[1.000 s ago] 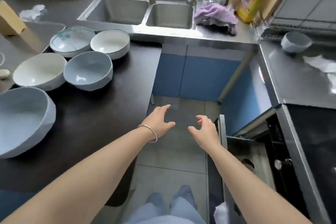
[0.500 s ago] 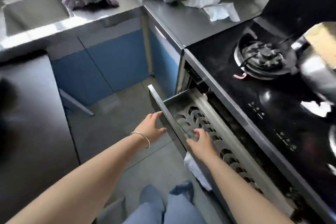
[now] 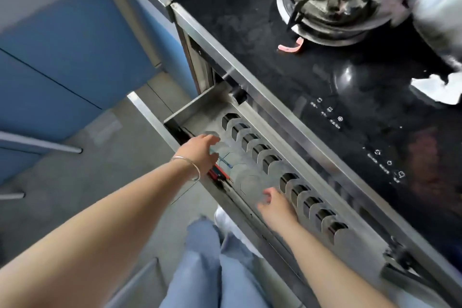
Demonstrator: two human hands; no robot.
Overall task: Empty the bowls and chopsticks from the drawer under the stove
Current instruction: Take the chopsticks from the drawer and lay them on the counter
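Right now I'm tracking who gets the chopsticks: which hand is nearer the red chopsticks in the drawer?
Left. The left hand is right beside the red chopsticks, just above them at the drawer's front edge. The right hand is farther along the drawer, apart from them.

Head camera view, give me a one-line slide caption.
Both hands, left hand and right hand, reach into the open drawer under the stove.
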